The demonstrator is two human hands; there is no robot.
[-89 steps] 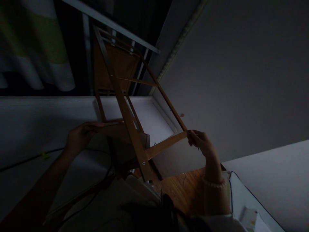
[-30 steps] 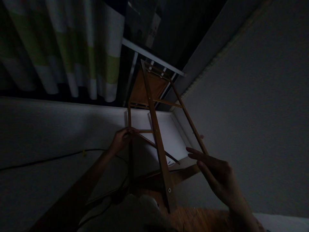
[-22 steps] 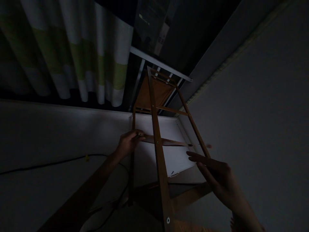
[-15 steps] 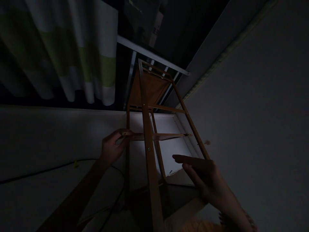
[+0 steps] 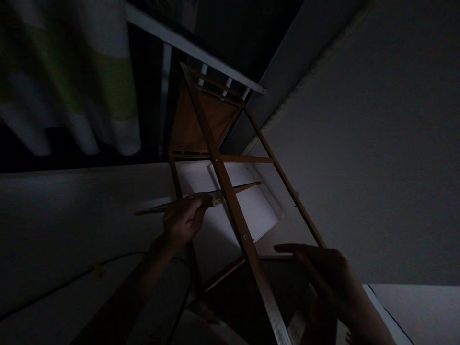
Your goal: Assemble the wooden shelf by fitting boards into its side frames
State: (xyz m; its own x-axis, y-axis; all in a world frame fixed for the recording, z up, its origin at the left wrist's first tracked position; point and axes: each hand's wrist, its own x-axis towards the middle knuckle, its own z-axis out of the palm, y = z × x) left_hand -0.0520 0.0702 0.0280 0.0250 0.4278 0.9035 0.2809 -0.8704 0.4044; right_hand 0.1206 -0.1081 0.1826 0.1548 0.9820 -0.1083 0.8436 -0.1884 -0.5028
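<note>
A tall frame of brown wooden posts and rails (image 5: 233, 201) stands tilted across the middle of the view, with a brown panel (image 5: 204, 120) across its far part. My left hand (image 5: 183, 223) is closed on the edge of a thin wooden shelf board (image 5: 246, 187), seen nearly edge-on among the posts. Part of the board is hidden behind the front post and my hand. My right hand (image 5: 327, 273) is at the lower end of the right post, fingers stretched out to the left. Whether it touches the post cannot be made out in the dark.
The room is very dark. A green and white curtain (image 5: 115, 91) hangs at the upper left beside a window with a white railing (image 5: 194, 45). Pale walls (image 5: 388, 158) rise behind and to the right. A black cable (image 5: 75, 280) runs at the lower left.
My left hand has moved right with the shelf board, which has turned and now sticks out left past the frame. The view has shifted; my right hand stays by the right post.
</note>
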